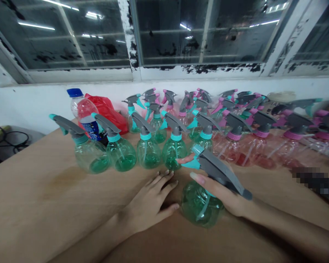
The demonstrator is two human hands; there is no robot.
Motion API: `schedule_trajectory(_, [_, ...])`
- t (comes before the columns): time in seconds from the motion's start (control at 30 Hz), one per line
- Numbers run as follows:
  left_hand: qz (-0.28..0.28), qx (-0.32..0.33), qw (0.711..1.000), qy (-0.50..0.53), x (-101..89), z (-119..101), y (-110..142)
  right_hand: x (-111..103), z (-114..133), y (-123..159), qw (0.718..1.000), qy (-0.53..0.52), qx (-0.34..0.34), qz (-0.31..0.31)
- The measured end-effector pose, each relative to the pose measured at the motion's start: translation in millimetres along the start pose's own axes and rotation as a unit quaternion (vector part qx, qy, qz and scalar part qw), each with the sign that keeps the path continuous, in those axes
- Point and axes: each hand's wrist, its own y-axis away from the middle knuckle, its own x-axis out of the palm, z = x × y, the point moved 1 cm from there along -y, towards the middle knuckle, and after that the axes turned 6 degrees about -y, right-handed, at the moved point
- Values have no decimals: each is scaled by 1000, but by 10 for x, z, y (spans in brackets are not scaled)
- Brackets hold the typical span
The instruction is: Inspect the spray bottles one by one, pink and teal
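A green see-through spray bottle [201, 204] with a grey and turquoise trigger head is in my right hand [230, 193]. The fingers wrap round its neck, and one finger lies at the turquoise trigger. The bottle leans a little, its nozzle pointing left. Flat on the wooden table [57, 212], fingers stretched out, rests my left hand [153, 201], just left of the held bottle and apart from it. Beyond my hands stands a row of similar bottles: several green ones [149, 155] on the left and several pink ones [263, 155] on the right.
More spray bottles [204, 104] crowd behind the front row. A drink bottle with a blue cap [75, 93] and a red plastic bag [106, 109] stand at the back left. Windows [208, 33] line the wall. Something dark and pixelated [318, 180] lies at the right.
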Motion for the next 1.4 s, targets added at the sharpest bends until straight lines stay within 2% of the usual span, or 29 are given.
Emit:
schedule_trajectory(0.47, [9, -2, 1000, 3, 3, 6, -1, 8, -33, 3, 999, -32, 14, 13])
schedule_trajectory(0.7, [12, -5, 1000, 4, -7, -8, -3, 8, -59, 3, 999, -40, -2, 6])
schedule_trajectory(0.9, [6, -5, 1000, 6, 9, 7, -1, 0, -45, 2, 1000, -15, -14, 15])
schedule_trajectory(1.17, [2, -5, 1000, 20, 24, 16, 8, -11, -65, 45, 999, 30, -27, -16])
schedule_trajectory(1.4, [-1, -7, 1000, 23, -3, 6, -6, 12, -71, 14, 999, -18, 29, 7])
